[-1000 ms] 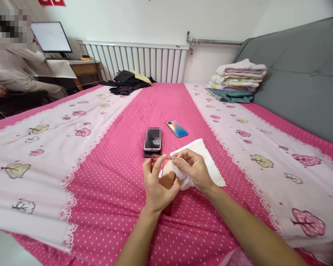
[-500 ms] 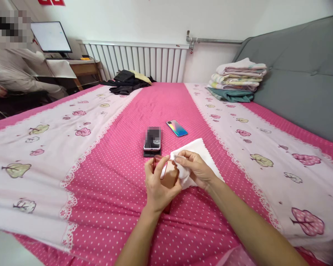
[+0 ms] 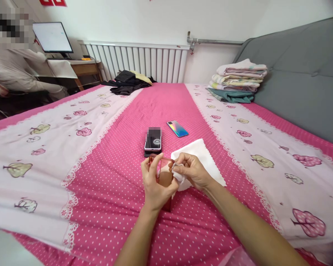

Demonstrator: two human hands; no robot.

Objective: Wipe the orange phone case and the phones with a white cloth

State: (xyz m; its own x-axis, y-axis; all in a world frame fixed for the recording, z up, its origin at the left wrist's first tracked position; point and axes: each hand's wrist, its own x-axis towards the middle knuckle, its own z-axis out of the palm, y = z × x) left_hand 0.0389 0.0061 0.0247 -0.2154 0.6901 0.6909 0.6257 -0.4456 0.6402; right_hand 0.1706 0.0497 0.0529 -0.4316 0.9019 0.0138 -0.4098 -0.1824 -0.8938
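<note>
My left hand [image 3: 156, 184] is closed around a reddish see-through phone case [image 3: 166, 178], with its thumb and fingers on opposite edges. Between the fingertips of my right hand [image 3: 193, 170] is a bunched white cloth [image 3: 178, 175], pressed against the case's right edge. A second white cloth with a zigzag edge [image 3: 208, 159] lies flat on the bed just beyond my right hand. Past my left hand rests a dark-screened phone [image 3: 153, 144] on top of another dark, flat item. A phone with a shiny blue and multicoloured back [image 3: 178, 129] lies farther off.
All of this is on a bed with a pink dotted sheet [image 3: 161, 103]. Dark clothes [image 3: 127, 82] lie at the far left and folded bedding [image 3: 237, 81] at the far right, by a grey headboard [image 3: 296, 74]. A person [image 3: 13, 70] sits at a desk with a monitor [image 3: 52, 37].
My left hand and the phone case have shifted slightly left and tilted. The bunched cloth in my right hand has moved a little along the case's edge.
</note>
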